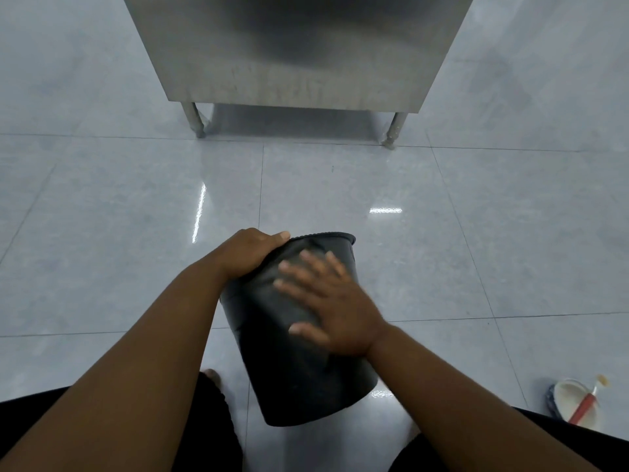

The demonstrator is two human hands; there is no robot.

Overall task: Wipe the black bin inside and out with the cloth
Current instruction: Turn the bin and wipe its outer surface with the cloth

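The black bin (pixel 292 369) is tilted on the floor between my knees, with its open mouth facing away from me. My left hand (pixel 252 250) grips the bin's rim at the upper left. My right hand (pixel 333 308) lies flat on the bin's outer wall with the fingers spread, and it is blurred. Under its fingers is a slightly greyer, creased patch (pixel 272 267) that may be a dark cloth; I cannot tell for sure. The inside of the bin is hidden.
A stainless steel cabinet (pixel 292 56) on short legs stands ahead on the glossy grey tiled floor (pixel 136 216). A white bowl (pixel 571 400) with a red-handled tool lies at the lower right. My knees in black fabric frame the bottom edge.
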